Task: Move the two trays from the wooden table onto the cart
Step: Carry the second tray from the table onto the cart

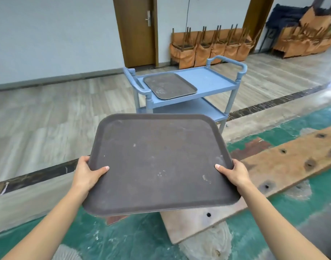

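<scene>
Two trays are in view, both dark brown and rectangular with rounded corners. One tray (170,86) lies flat on the left half of the top shelf of the blue cart (207,79), and the right half of that shelf is bare. The second tray (161,162) is held in the air on the near side of the cart, well apart from it, tilted a little so that its far edge sits higher.

Two hands hold this second tray. The left hand (87,173) has its grip pinching the tray's left rim, thumb on the top face and fingers curled under the edge. The right hand (234,172) pinches the right rim in the same way, thumb lying on top.

The cart has two shelves that show, an upper and a lower, and two curved handles, one at each end. It stands on pale wood-look flooring.

Nearer than the cart, a dark stone strip crosses the floor, then a green painted patch. One long wooden plank (284,160) with dark holes lies on the green, to the cart's near right, partly under the held tray. Beyond the cart, stacked chairs (213,47) with orange covers lean along the wall, and one brown door (138,30) stands shut to the cart's far left.
</scene>
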